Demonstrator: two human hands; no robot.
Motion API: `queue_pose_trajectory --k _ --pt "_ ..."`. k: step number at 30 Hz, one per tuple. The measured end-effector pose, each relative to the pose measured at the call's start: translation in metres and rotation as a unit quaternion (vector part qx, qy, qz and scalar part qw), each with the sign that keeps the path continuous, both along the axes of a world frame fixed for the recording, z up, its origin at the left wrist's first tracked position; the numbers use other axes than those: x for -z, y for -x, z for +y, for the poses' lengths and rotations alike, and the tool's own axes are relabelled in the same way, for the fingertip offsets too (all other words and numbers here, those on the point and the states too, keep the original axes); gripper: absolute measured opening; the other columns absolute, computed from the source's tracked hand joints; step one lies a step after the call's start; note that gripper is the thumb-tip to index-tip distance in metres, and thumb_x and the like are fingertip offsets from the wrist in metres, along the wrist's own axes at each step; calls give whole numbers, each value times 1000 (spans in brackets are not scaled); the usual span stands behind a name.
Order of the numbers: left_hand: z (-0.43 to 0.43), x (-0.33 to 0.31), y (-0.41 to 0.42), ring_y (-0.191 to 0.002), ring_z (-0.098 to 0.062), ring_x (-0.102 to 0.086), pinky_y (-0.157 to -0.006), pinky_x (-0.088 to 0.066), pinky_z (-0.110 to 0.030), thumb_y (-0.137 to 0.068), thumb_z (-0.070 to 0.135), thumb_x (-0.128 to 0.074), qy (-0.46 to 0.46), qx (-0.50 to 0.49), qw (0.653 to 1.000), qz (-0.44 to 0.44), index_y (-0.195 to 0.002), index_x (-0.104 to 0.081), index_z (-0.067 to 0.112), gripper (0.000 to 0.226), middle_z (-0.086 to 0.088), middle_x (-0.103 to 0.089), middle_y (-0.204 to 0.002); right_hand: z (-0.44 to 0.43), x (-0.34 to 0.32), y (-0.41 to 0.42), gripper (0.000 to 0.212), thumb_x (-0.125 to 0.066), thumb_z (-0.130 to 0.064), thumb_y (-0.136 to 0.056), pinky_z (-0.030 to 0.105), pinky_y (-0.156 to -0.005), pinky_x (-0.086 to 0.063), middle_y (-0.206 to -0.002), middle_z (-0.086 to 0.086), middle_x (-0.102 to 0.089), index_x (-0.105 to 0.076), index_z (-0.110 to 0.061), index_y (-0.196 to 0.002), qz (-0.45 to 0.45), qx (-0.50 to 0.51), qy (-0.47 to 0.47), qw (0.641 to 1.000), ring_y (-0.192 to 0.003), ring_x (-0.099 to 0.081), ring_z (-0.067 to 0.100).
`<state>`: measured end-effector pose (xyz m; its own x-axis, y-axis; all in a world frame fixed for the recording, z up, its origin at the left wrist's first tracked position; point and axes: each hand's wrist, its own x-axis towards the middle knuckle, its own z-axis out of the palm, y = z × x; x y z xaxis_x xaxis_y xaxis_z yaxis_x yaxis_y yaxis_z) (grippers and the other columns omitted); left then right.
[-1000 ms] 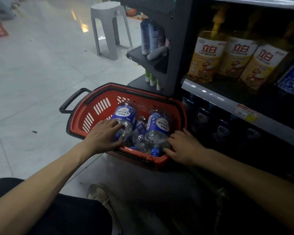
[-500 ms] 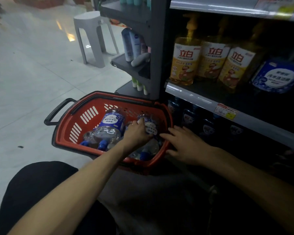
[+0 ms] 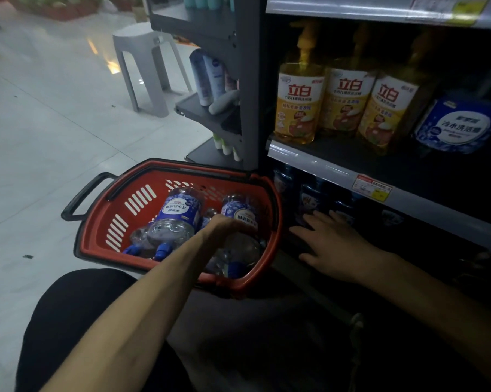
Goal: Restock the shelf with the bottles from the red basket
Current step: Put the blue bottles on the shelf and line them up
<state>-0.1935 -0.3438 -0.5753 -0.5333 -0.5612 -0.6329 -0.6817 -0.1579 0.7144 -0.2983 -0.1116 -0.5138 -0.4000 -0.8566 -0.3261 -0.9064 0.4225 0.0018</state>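
Observation:
The red basket sits on the floor against the shelf unit, holding several clear bottles with blue labels and blue caps. My left hand reaches into its right half and is closed over one bottle lying there. Another bottle lies free in the basket's middle, cap toward me. My right hand rests flat with fingers spread at the dark bottom shelf, just right of the basket, touching nothing I can make out. Similar blue bottles stand in that bottom shelf.
The shelf above carries yellow pump detergent bottles and a blue refill pack. A grey end rack with tubes stands behind the basket. A grey plastic stool stands on the tiled floor. My knee is at bottom left.
My left hand left the left-hand bottle and crossed to the right one in the basket, closing on it. My right hand slid off the basket rim toward the bottom shelf.

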Motion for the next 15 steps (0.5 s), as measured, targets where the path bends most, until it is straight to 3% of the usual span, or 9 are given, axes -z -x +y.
queue_pose_trajectory --k 5,7,10,12,15 --pt "9 -6 1 -75 -21 -70 -60 -61 -28 -66 10 -95 25 0 1000 -5 -90 -65 5 39 -12 -73 -91 -3 -5 3 60 -53 -46 -101 47 -124 -13 -158 9 -32 -31 -30 -155 -2 -8 12 1000 -147 -25 29" --pt "13 -15 -3 -73 -20 -69 -50 -58 -24 -65 12 -96 45 -5 999 -6 -89 -63 7 41 -10 -71 -85 -5 -8 3 65 -53 -44 -101 48 -125 -12 -158 9 -32 -25 -31 -158 -5 -7 20 1000 -148 -25 29" --pt "7 -22 -2 -78 -24 -74 -55 -63 -27 -55 22 -101 67 6 997 -31 -103 -70 6 59 -10 -76 -91 -8 -12 2 71 -55 -43 -100 48 -123 -16 -156 9 -34 -18 -31 -160 -2 -14 32 999 -145 -30 29" --pt "9 -34 0 -71 -20 -68 -42 -53 -19 -62 20 -98 88 24 994 -62 -94 -66 6 48 -8 -71 -85 -9 -12 1 72 -55 -43 -100 48 -122 -20 -154 10 -36 -18 -29 -160 -2 -27 28 999 -143 -32 30" --pt "1 -34 12 -74 -16 -60 -50 -45 -23 -64 30 -98 132 62 983 -113 -107 -64 7 59 -3 -64 -89 -10 -12 3 70 -56 -41 -99 51 -122 -20 -153 12 -37 -22 -28 -159 -8 -33 28 999 -142 -33 32"
